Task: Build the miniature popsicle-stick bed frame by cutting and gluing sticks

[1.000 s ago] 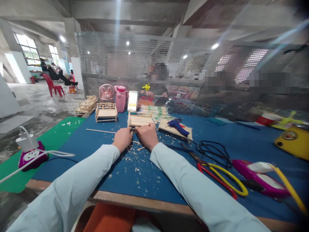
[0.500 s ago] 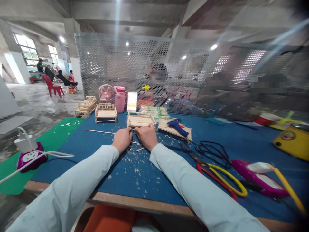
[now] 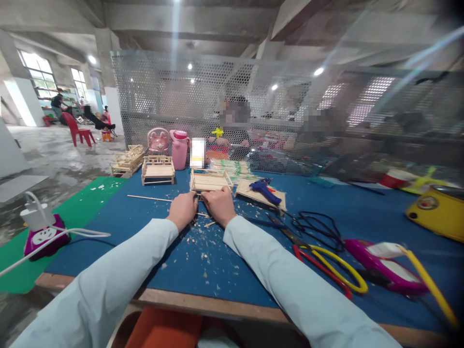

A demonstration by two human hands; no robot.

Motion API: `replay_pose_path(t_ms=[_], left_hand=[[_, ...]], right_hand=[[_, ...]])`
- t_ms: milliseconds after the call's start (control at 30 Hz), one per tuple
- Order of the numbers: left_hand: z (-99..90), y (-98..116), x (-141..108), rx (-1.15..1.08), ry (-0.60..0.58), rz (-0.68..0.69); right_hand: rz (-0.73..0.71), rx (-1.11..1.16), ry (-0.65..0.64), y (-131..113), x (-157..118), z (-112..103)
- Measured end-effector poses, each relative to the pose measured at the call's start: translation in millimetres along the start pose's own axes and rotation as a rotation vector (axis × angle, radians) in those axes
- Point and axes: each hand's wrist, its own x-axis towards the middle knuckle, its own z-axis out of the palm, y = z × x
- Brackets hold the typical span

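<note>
My left hand [image 3: 182, 211] and my right hand [image 3: 220, 205] are close together at the near edge of a miniature wooden bed [image 3: 210, 181] built from thin sticks. The fingers of both are curled in and pinched at that edge, and the fingertips hide the exact contact. To the left of my left hand a long thin stick [image 3: 149, 198] lies on the blue mat. Short offcuts and pale shavings are scattered just in front of my hands. Right of the bed, a blue glue gun [image 3: 267, 191] rests on a flat wooden panel [image 3: 243, 191].
A second miniature bed [image 3: 158, 173] and other stick pieces [image 3: 127, 162] stand at the back left. Beside them is a pink flask [image 3: 180, 151]. Scissors [image 3: 348, 278], a purple power strip [image 3: 389, 270] and cables lie right. A perforated screen [image 3: 159, 82] runs behind, with people beyond.
My hands keep the same grip at the bed's near edge. The view has shifted slightly. In the far left background a person now bends forward.
</note>
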Motion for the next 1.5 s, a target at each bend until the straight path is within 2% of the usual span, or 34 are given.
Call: replay_pose_path(t_ms=[267,733,867,1067,1333,1500], left_hand=[[1.0,1.7,-0.2,0.063,-0.001,0.085],[0.2,3.3,-0.7,0.056,-0.018,0.101],[-3.2,-0.7,0.9,0.015,0.009,0.061],[-13.0,-12.3,2.9,0.014,0.048,-0.104],[-14.6,-3.7,-0.1,0.068,0.035,-0.006],[-11.3,-1.0,-0.5,0.083,-0.017,-0.012]], right_hand=[[0.001,-0.008,0.003,-0.9,0.2,-1.8],[0.009,0.004,-0.016,-1.1,-0.6,-3.3],[0.009,0.003,-0.02,-0.9,0.0,-2.3],[0.003,0.0,-0.01,-1.6,0.5,-2.9],[0.0,0.006,-0.013,-1.3,0.2,-3.1],[-0.003,0.003,-0.019,-0.8,0.1,-2.3]])
